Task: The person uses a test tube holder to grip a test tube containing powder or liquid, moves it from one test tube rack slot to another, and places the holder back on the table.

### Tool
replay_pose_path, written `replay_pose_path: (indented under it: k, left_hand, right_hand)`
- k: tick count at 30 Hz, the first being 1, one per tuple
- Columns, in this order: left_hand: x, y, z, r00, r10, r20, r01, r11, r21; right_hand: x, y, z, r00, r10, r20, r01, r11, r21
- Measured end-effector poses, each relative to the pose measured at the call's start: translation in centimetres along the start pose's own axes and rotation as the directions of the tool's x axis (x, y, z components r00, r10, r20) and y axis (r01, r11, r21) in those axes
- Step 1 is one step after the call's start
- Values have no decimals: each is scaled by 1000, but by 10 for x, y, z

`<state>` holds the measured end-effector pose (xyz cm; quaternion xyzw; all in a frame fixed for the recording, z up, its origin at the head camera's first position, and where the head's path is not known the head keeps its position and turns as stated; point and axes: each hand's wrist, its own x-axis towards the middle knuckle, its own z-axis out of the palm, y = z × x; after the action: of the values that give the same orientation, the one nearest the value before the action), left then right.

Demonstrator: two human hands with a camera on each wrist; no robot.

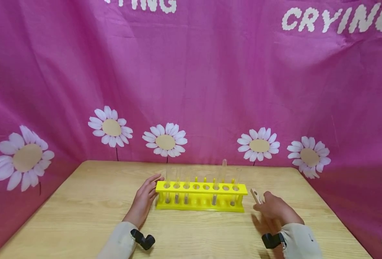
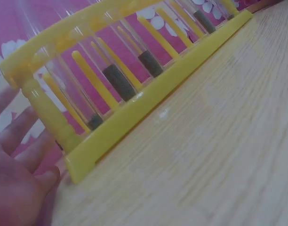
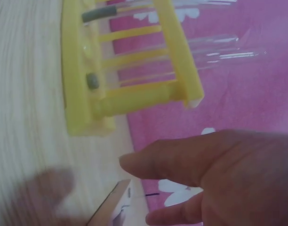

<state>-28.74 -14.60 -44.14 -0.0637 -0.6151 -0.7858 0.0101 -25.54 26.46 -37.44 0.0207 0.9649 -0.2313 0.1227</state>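
Observation:
A yellow test tube rack (image 1: 199,207) stands on the table, with several clear glass test tubes (image 1: 214,194) in its holes. Dark grey material (image 2: 118,81) fills the bottoms of these tubes. One tube (image 1: 224,169) rises higher at the back, its rounded end up. My left hand (image 1: 142,201) is at the rack's left end, fingers extended around the back of the end post. To the right of the rack, my right hand (image 1: 276,208) hovers by a wooden test tube clamp (image 1: 255,195), its thumb and finger apart. The hand hides the clamp's near end.
The light wooden table (image 1: 194,233) carries the rack near its far side. Behind and along both sides hangs a pink cloth (image 1: 210,90) with white flowers and lettering. Black wrist cameras (image 1: 142,239) sit on both sleeves.

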Motion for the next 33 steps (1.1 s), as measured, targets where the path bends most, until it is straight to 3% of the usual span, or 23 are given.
replay_pose_path:
  k: [10,18,25,33]
  left_hand:
    - [-6,-10,2,998,47,49,-53,992,113]
    - [-4,-13,1,999,32,34,-37,988,149]
    - [1,-10,2,999,25,45,-32,987,160]
    - [3,-10,5,1000,22,18,-25,986,165]
  right_hand:
    - [2,9,12,994,96,42,-96,995,-10]
    - [-5,7,19,999,53,-9,-53,997,-54]
    - [0,3,16,995,88,-53,-95,987,-128]
    - [9,3,14,993,77,-89,-94,974,-207]
